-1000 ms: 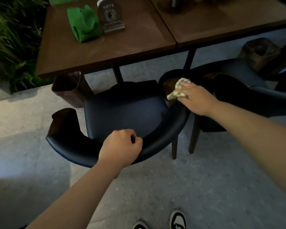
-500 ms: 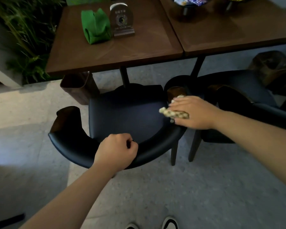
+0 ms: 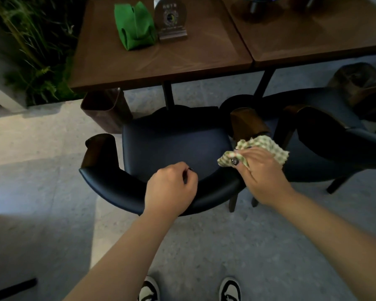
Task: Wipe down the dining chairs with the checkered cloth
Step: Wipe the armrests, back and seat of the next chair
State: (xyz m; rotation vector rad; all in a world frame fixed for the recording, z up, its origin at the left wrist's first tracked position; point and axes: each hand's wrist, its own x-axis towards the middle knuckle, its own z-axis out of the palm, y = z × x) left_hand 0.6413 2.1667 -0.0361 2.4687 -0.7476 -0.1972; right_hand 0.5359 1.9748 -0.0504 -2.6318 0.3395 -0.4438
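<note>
Hands: the right hand (image 3: 263,172) is clamped on the crumpled green-and-cream checkered cloth (image 3: 263,148) at the right end of the dark padded curved chair back (image 3: 117,187); the left hand (image 3: 172,187) is curled on its middle. The unwiped rail is judged to run leftward from the cloth.

Dark blue padded dining chair (image 3: 174,146) with a curved backrest and brown wooden arm ends, seat tucked partly under the table edge. Second, similar chair (image 3: 326,135) just beside it on the right. Green-and-cream checkered cloth (image 3: 267,149), crumpled, bunched against the right side of the near chair's backrest, just below its wooden arm end, partly covered by fingers.
</note>
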